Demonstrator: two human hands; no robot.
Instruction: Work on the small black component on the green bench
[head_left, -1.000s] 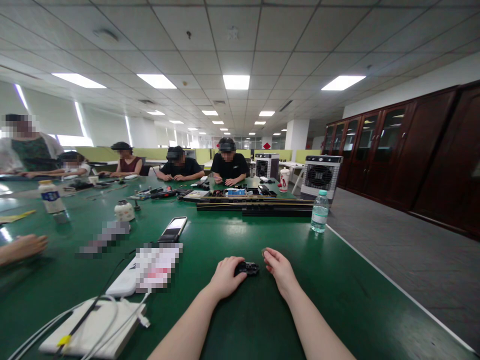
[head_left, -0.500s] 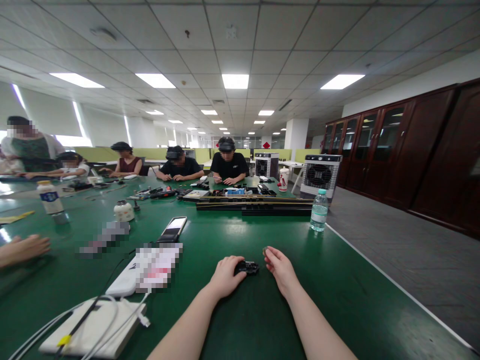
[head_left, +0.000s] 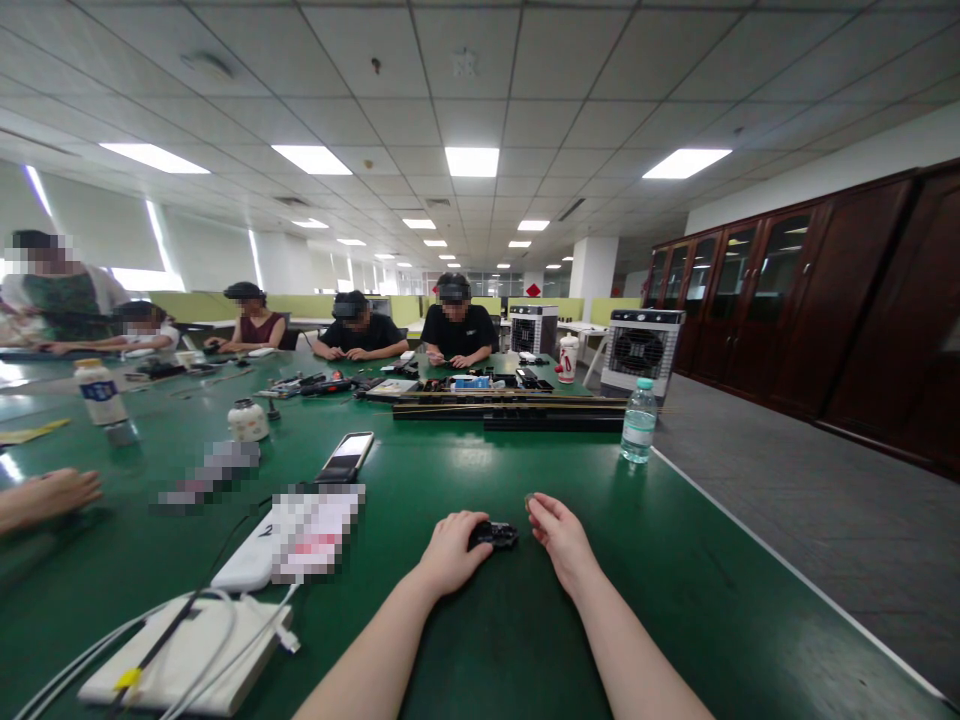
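Observation:
A small black part with an uneven, mechanical-looking top [head_left: 502, 535] rests on the green table [head_left: 480, 470]. My left hand [head_left: 454, 545] grips its left end between thumb and fingers. To the right of it, slightly apart, my right hand [head_left: 559, 535] is raised with thumb and fingertips pinched together. A tiny brownish piece [head_left: 529, 499] shows at those fingertips, too small to name.
A water bottle [head_left: 637, 422] stands at the right edge, with long black bars [head_left: 555, 420] lying beyond my hands. Left are a phone [head_left: 346, 457], a white power bank [head_left: 251, 550] and a white box with cables [head_left: 187, 655]. A co-worker's hand [head_left: 56, 495] is far left.

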